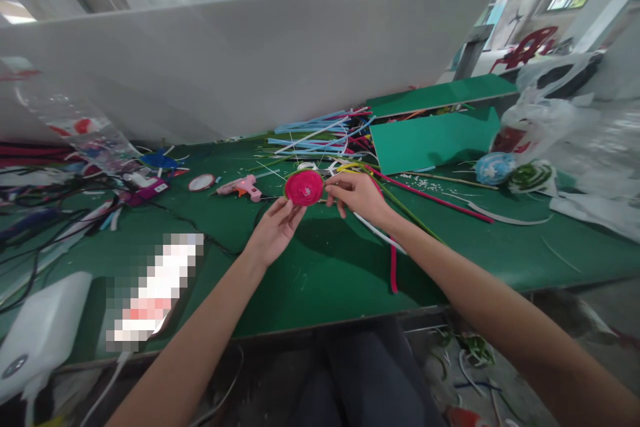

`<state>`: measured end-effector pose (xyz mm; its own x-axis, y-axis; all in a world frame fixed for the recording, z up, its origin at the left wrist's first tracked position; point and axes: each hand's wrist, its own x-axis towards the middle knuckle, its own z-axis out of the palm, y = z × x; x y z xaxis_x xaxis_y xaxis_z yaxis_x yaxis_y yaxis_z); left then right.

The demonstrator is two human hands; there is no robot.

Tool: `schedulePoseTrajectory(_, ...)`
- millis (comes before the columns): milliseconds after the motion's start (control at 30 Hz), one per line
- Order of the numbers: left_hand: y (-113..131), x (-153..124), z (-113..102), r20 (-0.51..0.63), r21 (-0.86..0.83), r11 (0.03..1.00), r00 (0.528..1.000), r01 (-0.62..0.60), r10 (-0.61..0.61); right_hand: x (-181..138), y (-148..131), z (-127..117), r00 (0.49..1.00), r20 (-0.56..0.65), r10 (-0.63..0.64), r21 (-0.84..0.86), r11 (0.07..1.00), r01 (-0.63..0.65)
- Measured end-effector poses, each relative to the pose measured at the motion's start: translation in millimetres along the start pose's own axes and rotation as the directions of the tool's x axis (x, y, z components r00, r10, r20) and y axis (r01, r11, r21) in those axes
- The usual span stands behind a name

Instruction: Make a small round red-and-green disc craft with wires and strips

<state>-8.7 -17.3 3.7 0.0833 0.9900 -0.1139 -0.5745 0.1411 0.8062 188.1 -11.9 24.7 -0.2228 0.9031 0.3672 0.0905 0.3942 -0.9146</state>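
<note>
My left hand (pixel 277 230) grips a round, tightly coiled pink-red flower (pixel 304 187) by its lower edge. The coil has a pale spot near its middle and a thin green rim on the left. Close to the flower's right edge is my right hand (pixel 353 192), its thumb and index finger pinched together. What lies between those fingertips is too small to make out. A pink strip (pixel 394 268) hangs down below my right forearm, and a white strip (pixel 377 230) runs beneath that hand. Left of the flower lies a pink glue gun (pixel 243 187).
Blue fuzzy stems (pixel 310 137) are piled behind the hands, beside a green board (pixel 435 140). On the left are a plastic bottle (pixel 83 123), cables, a lit phone (pixel 160 290) and a white power bank (pixel 47 327). Plastic bags (pixel 545 113) and coiled flowers (pixel 495 167) stand right.
</note>
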Motion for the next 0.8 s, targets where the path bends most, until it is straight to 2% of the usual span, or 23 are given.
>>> schedulePoseTrajectory(167,-1,-2,1,0.028,0.059,0.997,0.998,0.050,-0.052,1,6,4,0.992,0.006,0.124,0.141,0.982,-0.124)
schedulePoseTrajectory(267,-2,-3,2,0.053,0.128,0.991,0.997,0.041,-0.049,2,10,5,0.985,-0.002,0.174,0.218,0.961,-0.170)
schedulePoseTrajectory(367,-3,-4,2,0.060,0.242,0.970,0.998,-0.024,0.009,3,11,4,0.985,-0.055,0.165,0.276,0.950,-0.144)
schedulePoseTrajectory(467,-6,-6,0,0.062,0.399,0.905,0.989,-0.149,0.136,3,8,3,0.986,-0.078,0.150,0.290,0.949,-0.121)
schedulePoseTrajectory(533,-7,-6,-1,0.067,0.450,0.871,0.980,-0.196,0.185,3,6,4,0.988,-0.045,0.148,0.265,0.955,-0.131)
schedulePoseTrajectory(600,-8,-6,-1,0.074,0.448,0.873,0.981,-0.194,0.180,3,6,4,0.988,-0.030,0.150,0.231,0.963,-0.140)
schedulePoseTrajectory(700,-8,-6,-1,0.073,0.407,0.895,0.983,-0.183,0.167,5,11,2,0.978,-0.133,0.163,0.148,0.979,-0.143)
schedulePoseTrajectory(800,-6,-6,0,0.060,0.371,0.905,0.978,-0.208,0.199,7,15,-4,0.970,-0.200,0.139,-0.061,0.986,-0.154)
